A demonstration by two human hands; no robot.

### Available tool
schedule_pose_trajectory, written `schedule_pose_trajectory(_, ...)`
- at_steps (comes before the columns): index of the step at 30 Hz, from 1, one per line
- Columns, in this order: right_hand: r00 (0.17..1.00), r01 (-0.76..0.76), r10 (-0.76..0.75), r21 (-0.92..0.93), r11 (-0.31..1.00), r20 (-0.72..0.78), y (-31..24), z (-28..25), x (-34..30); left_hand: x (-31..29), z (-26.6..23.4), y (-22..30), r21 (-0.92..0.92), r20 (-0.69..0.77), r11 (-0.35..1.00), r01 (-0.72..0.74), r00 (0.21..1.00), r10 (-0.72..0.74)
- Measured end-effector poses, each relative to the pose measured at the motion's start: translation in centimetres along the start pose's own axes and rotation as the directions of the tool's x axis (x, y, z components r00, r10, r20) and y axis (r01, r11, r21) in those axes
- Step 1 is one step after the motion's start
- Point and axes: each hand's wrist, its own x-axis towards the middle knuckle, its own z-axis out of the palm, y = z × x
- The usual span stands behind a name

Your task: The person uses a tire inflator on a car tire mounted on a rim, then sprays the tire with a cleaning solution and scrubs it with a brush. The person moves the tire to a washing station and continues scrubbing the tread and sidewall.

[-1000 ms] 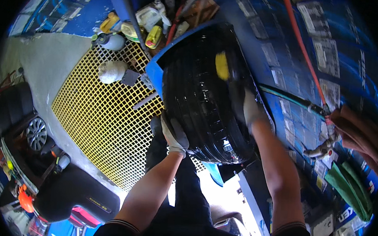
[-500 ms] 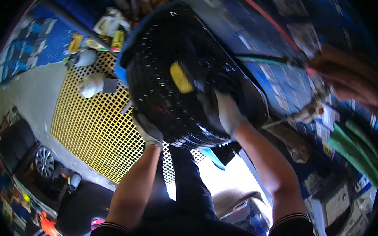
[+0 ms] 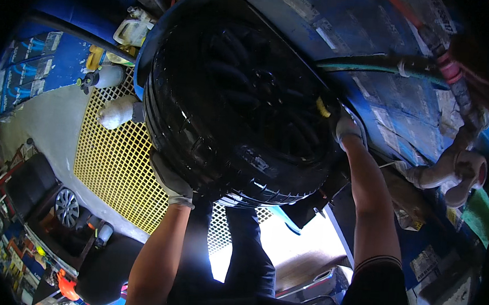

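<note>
A wet black car wheel, tyre and dark spoked rim together, leans tilted in front of me against a blue-edged dark basin or tub. My left hand, in a grey and white glove, is closed against the tread at the tyre's lower left. On the opposite side, my gloved right hand grips the tyre's right edge; its fingertips are partly hidden. Close to that hand a small yellow patch shows on the wheel. I cannot make out whether it is a sticker or a loose piece.
Yellow grating covers the floor at left. A white rounded item, a spray bottle and a white jug stand beside the basin. Pipework and a green cloth are at right. A silver-spoked wheel lies far left.
My right hand has moved from the lower middle of the wheel to its right edge. The wheel has turned and tilted, its rim now showing clearly. The yellow patch has shifted right.
</note>
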Motion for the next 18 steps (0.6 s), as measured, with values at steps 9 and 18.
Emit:
schedule_pose_trajectory(9, 0.933, -0.323, 0.345, 0.662, 0.677, 0.103, -2.5, -3.3, -19.7, 7.3, -2.5, 3.1, -0.23, 0.528, 0.696, 0.68, 0.688, -0.498)
schedule_pose_trajectory(18, 0.838, 0.048, 0.411, 0.702, -0.71, 0.359, -2.8, 9.8, -17.5, 3.5, -4.4, -0.4, -0.255, 0.771, 0.69, 0.678, 0.573, -0.278)
